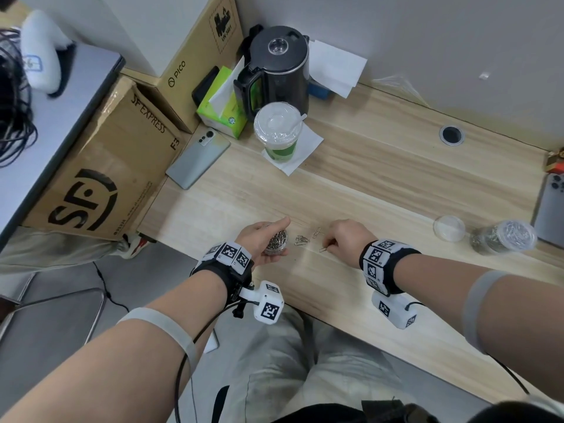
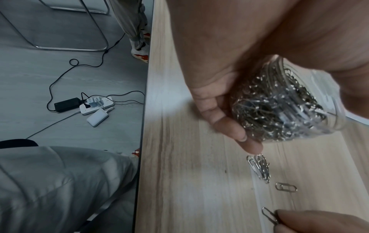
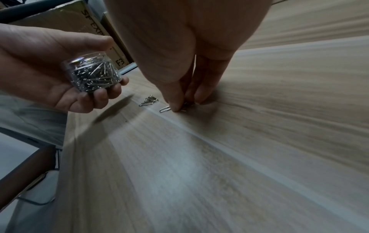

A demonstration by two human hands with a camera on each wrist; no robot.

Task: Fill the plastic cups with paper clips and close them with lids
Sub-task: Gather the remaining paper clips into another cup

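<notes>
My left hand [image 1: 268,239] holds a small clear plastic cup [image 1: 276,244] packed with silver paper clips just above the table, tilted; the same cup [image 2: 283,104] [image 3: 93,71] shows in both wrist views. A small clump of clips [image 1: 301,240] [image 2: 260,167] [image 3: 148,100] and a single clip [image 1: 316,232] [image 2: 286,187] lie beside it. My right hand [image 1: 335,242] pinches one clip [image 1: 322,249] [image 2: 268,215] [image 3: 164,109] against the wood. At the right stand a loose clear lid [image 1: 448,228] and a lidded cup of clips [image 1: 503,237].
A green drink cup [image 1: 278,132] on a napkin, a black kettle [image 1: 276,71], a tissue box [image 1: 224,108] and a phone [image 1: 197,158] stand at the back left. Cardboard boxes [image 1: 100,184] flank the left edge. Another phone [image 1: 551,209] lies far right.
</notes>
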